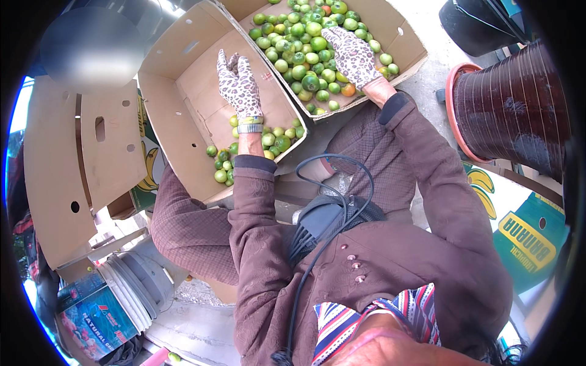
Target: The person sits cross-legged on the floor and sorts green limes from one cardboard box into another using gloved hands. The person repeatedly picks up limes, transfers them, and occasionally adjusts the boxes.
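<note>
My left hand (240,82), in a leopard-print glove with a metal watch band at the wrist, is held above the left cardboard box (160,98). Its fingers are spread and nothing shows between them. Small green tomatoes (282,143) lie along the near end of that box, partly covered by my left wrist. My right hand (350,57), gloved alike, rests on the heap of green tomatoes (298,72) in the right cardboard box (403,50). A few of those are orange. The underside of my right hand is hidden, so whether it grips a tomato cannot be seen.
A brown ribbed container (508,110) with an orange rim and a black bucket (476,27) stand at the right. Banana cartons (526,228) flank both sides. Flat cardboard (59,169) and plastic buckets (132,279) are on the left. A dark cable (316,256) loops across my front.
</note>
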`<action>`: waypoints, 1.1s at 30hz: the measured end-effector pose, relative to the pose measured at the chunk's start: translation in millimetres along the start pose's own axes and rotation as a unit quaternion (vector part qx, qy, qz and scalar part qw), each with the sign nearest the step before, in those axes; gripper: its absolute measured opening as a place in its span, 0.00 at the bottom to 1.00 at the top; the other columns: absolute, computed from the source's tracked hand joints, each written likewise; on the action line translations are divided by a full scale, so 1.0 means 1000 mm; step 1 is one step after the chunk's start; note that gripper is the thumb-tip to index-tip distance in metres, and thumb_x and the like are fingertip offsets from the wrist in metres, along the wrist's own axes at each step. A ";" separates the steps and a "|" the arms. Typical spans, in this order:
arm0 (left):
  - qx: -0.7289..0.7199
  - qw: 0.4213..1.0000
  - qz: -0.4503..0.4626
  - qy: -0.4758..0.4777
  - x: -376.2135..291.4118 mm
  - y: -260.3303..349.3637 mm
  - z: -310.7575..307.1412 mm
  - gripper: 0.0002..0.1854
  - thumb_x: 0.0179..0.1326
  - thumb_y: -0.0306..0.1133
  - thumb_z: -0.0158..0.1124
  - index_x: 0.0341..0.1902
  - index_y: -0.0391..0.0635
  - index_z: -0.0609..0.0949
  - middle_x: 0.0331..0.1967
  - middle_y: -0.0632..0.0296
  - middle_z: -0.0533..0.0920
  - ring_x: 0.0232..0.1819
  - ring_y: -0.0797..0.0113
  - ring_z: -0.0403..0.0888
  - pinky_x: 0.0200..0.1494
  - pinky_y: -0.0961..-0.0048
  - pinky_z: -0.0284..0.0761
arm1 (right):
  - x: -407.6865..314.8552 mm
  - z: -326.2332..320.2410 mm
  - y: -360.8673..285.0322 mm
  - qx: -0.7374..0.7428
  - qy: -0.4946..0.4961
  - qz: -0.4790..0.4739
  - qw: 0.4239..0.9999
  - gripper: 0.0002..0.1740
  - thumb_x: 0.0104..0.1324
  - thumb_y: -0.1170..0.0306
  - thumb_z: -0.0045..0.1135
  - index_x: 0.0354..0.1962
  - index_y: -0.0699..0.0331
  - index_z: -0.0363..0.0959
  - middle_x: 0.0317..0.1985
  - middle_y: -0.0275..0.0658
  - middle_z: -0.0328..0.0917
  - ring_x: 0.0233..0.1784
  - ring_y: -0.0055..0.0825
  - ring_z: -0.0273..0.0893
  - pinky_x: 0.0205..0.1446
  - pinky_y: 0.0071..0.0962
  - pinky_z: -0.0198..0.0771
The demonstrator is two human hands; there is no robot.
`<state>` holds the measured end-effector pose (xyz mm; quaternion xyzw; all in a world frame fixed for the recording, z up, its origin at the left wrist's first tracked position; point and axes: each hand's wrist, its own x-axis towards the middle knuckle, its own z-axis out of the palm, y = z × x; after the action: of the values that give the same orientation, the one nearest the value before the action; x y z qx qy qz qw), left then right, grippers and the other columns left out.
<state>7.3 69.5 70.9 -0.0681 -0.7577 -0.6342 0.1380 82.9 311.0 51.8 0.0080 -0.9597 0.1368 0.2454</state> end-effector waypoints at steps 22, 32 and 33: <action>0.464 0.851 -0.226 -0.098 -0.003 -0.115 -0.080 0.18 0.51 0.42 0.66 0.41 0.42 0.85 0.37 0.49 0.85 0.41 0.53 0.84 0.46 0.60 0.78 | 0.004 0.012 0.004 0.013 -0.041 0.036 0.998 0.23 0.65 0.69 0.46 0.57 0.62 0.70 0.60 0.45 0.71 0.63 0.38 0.69 0.66 0.36 0.63; 0.093 0.989 0.060 -0.097 -0.008 0.055 0.001 0.38 0.53 0.35 0.72 0.68 0.43 0.68 0.36 0.61 0.84 0.34 0.76 0.81 0.39 0.76 0.79 | 0.010 -0.037 -0.034 0.170 -0.069 -0.099 0.978 0.34 0.64 0.56 0.54 0.66 0.57 0.61 0.64 0.43 0.67 0.64 0.38 0.68 0.67 0.36 0.63; 0.122 0.981 0.056 -0.142 -0.014 0.048 0.008 0.41 0.52 0.35 0.73 0.70 0.45 0.66 0.37 0.59 0.85 0.36 0.73 0.82 0.42 0.74 0.80 | 0.011 -0.039 -0.039 0.180 -0.085 -0.115 0.973 0.35 0.64 0.57 0.54 0.66 0.57 0.60 0.64 0.42 0.67 0.65 0.39 0.68 0.67 0.36 0.63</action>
<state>32.9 87.0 111.0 -0.1824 -0.8361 -0.5124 0.0713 94.4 284.2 99.8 0.1743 -0.9294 0.2767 0.1711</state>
